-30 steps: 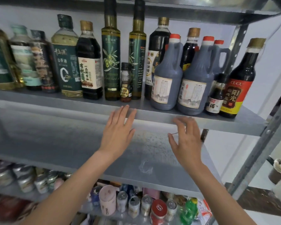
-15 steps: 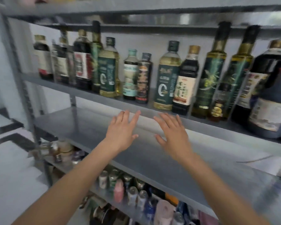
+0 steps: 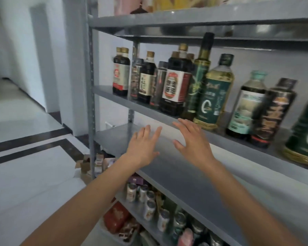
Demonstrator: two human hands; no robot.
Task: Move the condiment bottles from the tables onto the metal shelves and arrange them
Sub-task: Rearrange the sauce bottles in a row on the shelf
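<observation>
Smooth grey metal shelf (image 3: 178,176); labelled bottles (image 3: 174,87) above; left hand (image 3: 142,148), right hand (image 3: 192,141): grip released.

The middle shelf (image 3: 176,176) offers open room; bottles (image 3: 174,86) crowd the upper shelf (image 3: 103,90).

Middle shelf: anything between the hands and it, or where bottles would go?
Nothing visible: left hand and right hand hover open over the middle shelf; nothing lies on it near them; bottles stand one shelf up.
</observation>
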